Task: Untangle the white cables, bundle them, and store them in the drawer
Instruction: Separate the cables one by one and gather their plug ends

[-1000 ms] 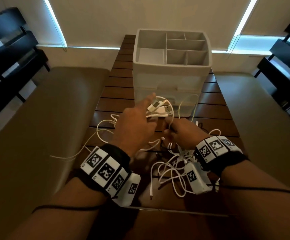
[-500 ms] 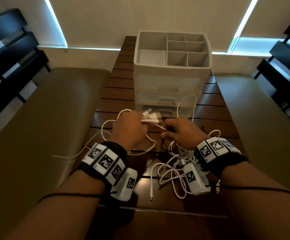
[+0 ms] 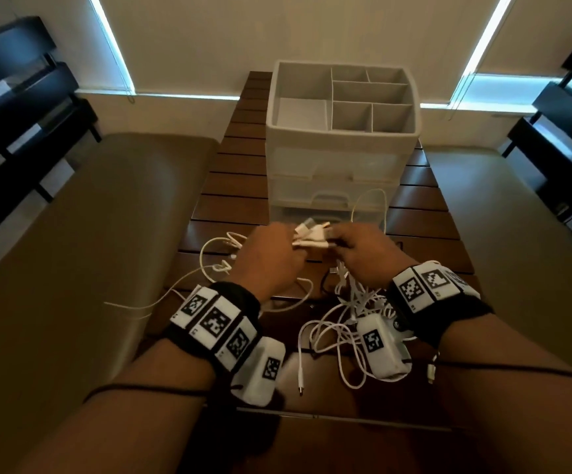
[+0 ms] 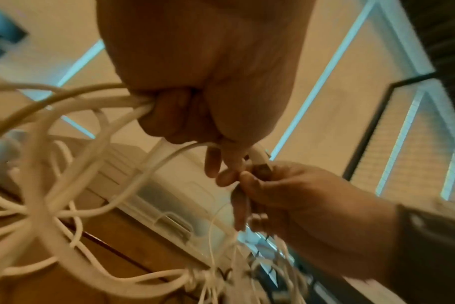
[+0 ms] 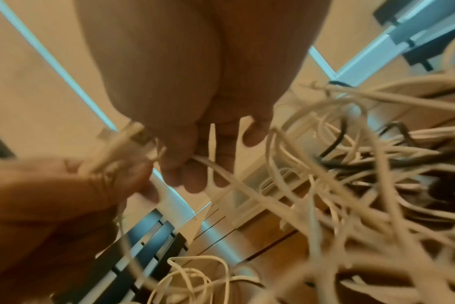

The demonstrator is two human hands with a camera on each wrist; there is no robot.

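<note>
Cables (image 3: 312, 238) lengthwise left-right, plug ends toward drawer unit (image 3: 341, 159), in both hands' grip.

You are in what looks like an office or meeting room. The slatted wooden bench (image 3: 236, 186) runs toward windows covered by drawn blinds (image 3: 277, 35), with padded tan seats (image 3: 89, 234) and dark shelving (image 3: 14, 107) on both sides of it.
</note>
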